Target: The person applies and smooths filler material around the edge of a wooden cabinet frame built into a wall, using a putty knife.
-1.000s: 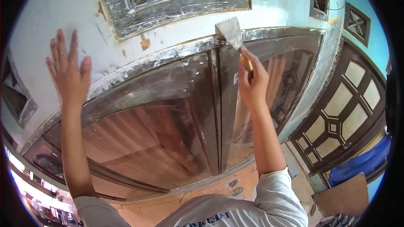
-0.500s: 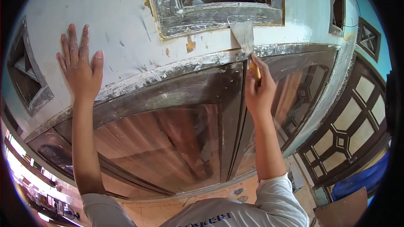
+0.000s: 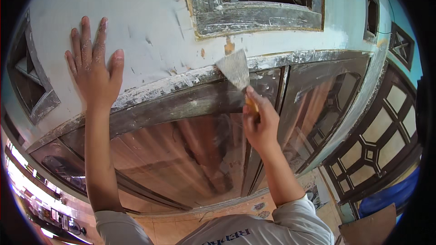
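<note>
My left hand [image 3: 96,66] lies flat on the pale wall [image 3: 141,9], fingers spread and dusted with white. In my right hand [image 3: 262,122] is a putty knife [image 3: 235,69], gripped by its wooden handle with the broad blade pointing up and to the left. The blade overlaps the whitened wooden strip [image 3: 177,81] along the top of the door frame; whether it touches is hard to tell. Just above the blade is a small orange-brown bare patch [image 3: 230,45] on the wall.
Overhead is a worn wooden vent frame [image 3: 259,22] with crossed bars. Below the strip stand dark wooden doors with glass panes [image 3: 181,159]. A smaller vent [image 3: 32,70] sits at far left. To the right are a panelled door [image 3: 372,140] and blue cloth [image 3: 390,195].
My right hand has brought the putty knife down and left, from the vent frame's lower edge to the strip. My left hand stays flat on the wall; the whole view has shifted slightly.
</note>
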A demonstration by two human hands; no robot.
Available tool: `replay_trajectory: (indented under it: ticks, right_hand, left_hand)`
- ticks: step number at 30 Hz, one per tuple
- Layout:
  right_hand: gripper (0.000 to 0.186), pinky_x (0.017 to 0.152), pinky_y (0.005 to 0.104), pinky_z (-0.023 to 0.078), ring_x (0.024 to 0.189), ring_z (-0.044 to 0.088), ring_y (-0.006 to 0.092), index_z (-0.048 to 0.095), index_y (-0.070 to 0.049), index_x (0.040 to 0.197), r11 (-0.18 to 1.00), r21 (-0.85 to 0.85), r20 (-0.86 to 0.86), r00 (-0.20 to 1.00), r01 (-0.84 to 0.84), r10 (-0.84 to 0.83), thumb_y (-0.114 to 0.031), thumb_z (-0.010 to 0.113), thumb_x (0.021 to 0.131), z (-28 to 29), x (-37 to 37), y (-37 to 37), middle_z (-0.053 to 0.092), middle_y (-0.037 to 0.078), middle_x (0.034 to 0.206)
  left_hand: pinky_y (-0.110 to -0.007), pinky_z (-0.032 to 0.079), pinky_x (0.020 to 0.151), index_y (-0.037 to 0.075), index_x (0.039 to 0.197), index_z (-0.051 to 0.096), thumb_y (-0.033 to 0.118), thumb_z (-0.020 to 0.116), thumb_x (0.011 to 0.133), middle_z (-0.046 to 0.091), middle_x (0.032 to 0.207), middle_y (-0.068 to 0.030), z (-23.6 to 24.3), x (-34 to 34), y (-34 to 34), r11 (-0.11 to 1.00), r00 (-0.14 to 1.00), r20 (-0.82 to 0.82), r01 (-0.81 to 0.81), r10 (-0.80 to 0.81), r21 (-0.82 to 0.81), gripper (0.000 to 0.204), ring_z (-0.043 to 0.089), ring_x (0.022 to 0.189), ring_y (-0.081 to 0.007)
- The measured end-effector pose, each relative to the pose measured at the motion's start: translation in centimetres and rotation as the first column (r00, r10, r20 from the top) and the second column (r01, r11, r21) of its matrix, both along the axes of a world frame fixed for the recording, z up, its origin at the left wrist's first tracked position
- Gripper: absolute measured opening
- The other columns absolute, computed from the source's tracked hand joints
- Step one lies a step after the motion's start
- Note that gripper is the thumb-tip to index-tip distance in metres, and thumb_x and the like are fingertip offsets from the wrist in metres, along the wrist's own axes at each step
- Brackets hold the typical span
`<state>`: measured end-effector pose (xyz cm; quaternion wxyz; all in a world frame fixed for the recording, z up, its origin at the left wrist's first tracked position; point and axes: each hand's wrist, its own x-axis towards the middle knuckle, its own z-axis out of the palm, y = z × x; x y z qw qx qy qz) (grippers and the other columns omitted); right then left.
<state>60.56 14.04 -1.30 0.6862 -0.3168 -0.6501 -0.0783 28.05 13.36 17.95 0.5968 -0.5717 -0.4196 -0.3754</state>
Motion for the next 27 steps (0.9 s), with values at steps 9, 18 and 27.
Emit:
replay_trajectory:
  ticks: [9, 18, 27]
  right_hand:
    - [0.054, 0.062, 0.0321, 0.051, 0.063, 0.060, 0.0233, 0.061, -0.014, 0.134, 0.999, -0.031, -0.029, 0.999, -0.025, 0.024, 0.004, 0.064, 0.083, 3.8, -1.5, -1.0, 0.061, 0.010, 0.085]
    - [0.045, 0.064, 0.0311, 0.051, 0.067, 0.061, 0.0222, 0.061, -0.012, 0.131, 0.989, -0.146, -0.015, 1.000, -0.022, 0.020, -0.001, 0.063, 0.088, 5.7, -2.7, -1.9, 0.066, 0.010, 0.092]
    - [0.039, 0.067, 0.0316, 0.054, 0.079, 0.068, 0.0259, 0.063, -0.009, 0.128, 0.994, -0.071, -0.063, 0.994, 0.081, -0.086, -0.001, 0.064, 0.090, 5.0, -3.7, -1.6, 0.069, 0.013, 0.099]
  left_hand:
    - [-0.063, 0.016, 0.118, 0.030, 0.154, 0.039, 0.040, 0.053, 0.096, 0.024, 0.166, -0.0025, -0.3, 0.3, 0.1, 1.000, 1.000, 0.001, 0.026, -0.026, -0.011, 0.060, 0.021, 0.151, -0.0355]
    - [-0.067, 0.022, 0.113, 0.031, 0.151, 0.045, 0.041, 0.059, 0.091, 0.030, 0.163, -0.0042, 0.0, -0.1, 0.2, 0.998, 0.997, -0.048, 0.064, -0.064, -0.003, 0.062, 0.027, 0.148, -0.0376]
    - [-0.063, 0.017, 0.118, 0.030, 0.151, 0.044, 0.048, 0.052, 0.095, 0.028, 0.164, -0.0031, 0.3, -2.6, -1.5, 0.991, 0.987, -0.154, -0.072, 0.054, -0.112, 0.060, 0.022, 0.151, -0.0345]
